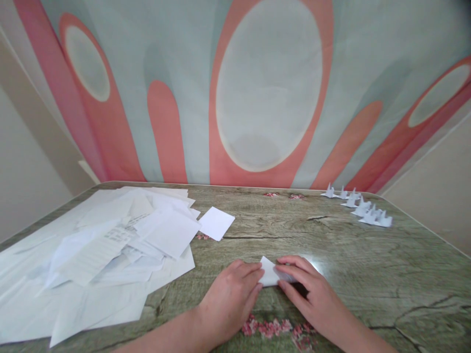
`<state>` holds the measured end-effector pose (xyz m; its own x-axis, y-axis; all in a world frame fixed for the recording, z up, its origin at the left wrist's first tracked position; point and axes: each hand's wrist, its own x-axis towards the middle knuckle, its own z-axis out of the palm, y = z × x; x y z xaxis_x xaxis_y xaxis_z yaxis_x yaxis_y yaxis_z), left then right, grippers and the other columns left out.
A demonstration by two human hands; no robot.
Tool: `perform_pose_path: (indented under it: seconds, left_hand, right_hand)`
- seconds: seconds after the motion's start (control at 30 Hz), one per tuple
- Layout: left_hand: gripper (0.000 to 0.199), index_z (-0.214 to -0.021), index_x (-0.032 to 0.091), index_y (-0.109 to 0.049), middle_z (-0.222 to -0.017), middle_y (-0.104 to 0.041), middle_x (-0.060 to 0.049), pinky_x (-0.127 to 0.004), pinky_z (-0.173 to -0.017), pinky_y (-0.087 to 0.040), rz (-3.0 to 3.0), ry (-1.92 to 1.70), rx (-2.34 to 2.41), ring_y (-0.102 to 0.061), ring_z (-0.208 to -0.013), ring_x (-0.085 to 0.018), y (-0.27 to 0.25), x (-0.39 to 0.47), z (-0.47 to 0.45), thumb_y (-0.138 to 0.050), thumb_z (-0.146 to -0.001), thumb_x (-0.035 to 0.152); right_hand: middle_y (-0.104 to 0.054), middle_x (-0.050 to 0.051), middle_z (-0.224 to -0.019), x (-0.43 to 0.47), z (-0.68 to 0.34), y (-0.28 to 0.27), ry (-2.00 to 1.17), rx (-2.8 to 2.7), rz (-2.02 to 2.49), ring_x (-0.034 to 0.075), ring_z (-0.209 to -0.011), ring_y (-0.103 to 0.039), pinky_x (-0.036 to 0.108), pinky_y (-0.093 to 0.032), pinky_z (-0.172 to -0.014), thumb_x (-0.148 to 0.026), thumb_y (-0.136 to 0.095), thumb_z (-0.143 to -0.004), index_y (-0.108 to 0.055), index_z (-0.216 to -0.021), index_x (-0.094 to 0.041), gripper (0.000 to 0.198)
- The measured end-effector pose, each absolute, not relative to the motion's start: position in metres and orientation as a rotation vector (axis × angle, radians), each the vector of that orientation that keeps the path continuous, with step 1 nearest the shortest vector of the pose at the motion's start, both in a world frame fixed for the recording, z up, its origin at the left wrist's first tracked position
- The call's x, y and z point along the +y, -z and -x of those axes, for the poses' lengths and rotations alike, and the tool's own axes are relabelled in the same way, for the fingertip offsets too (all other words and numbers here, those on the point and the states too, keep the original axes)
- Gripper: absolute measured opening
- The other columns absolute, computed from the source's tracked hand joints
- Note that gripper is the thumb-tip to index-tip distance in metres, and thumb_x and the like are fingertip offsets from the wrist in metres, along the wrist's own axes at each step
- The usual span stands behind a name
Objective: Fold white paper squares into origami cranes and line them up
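Note:
A small folded piece of white paper [270,275] lies on the table in front of me, its upper corner pointing away. My left hand [235,290] presses on its left end, fingers held together and their tips on the paper. From the other side my right hand [306,288] grips the right end, with the thumb at the near edge and the fingers over the top. Part of the paper is hidden under the fingers of both hands. Beyond my hands lies a square white sheet [217,223], flat on the wood.
A loose heap of white papers [121,245], some printed, covers the table's left side. Several folded paper cranes [362,207] stand at the far right. The wood-patterned table [368,274] meets a coral and grey-green patterned backdrop [272,88] at its far edge.

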<state>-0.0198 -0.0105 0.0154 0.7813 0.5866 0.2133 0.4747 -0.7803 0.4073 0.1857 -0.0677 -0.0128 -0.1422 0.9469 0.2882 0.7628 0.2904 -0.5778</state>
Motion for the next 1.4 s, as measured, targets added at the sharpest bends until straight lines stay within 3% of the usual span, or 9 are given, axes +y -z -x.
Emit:
perform_pose_path:
  seconds: [1.4]
  left_hand:
    - [0.029, -0.113, 0.017, -0.055, -0.113, -0.06, -0.008, -0.039, -0.095, -0.042, -2.742, -0.467, 0.798, -0.053, -0.106, -0.02, -0.0174, -0.0106, 0.0186, -0.043, -0.086, 0.012]
  right_hand:
    - [-0.055, 0.007, -0.103, -0.0645, -0.1874, 0.0175, -0.376, -1.965, 1.499, 0.02, -0.098, -0.054, 0.033, -0.049, -0.083, -0.025, -0.046, -0.087, -0.061, -0.105, -0.024, 0.023]
